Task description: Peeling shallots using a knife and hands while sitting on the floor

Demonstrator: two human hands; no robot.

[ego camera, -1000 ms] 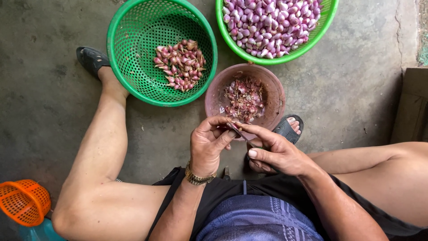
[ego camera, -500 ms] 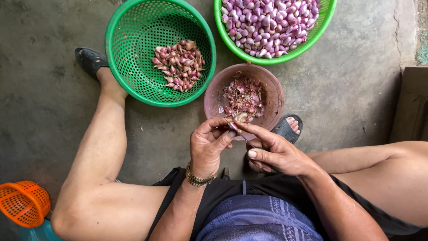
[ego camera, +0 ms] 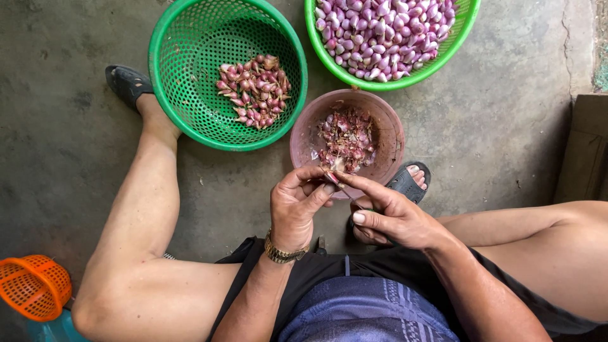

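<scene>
both hands, left hand point(ego camera: 296, 209) and right hand point(ego camera: 391, 218), pinch one shallot point(ego camera: 332, 178) over the near rim of the pink bowl point(ego camera: 304, 136).

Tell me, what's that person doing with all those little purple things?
A seated person is peeling a small purple shallot, held between the left hand and right hand over a round pinkish-brown plastic bowl of skins. On the concrete floor, one green plastic basket holds unpeeled shallots; another green basket holds peeled ones.
</scene>
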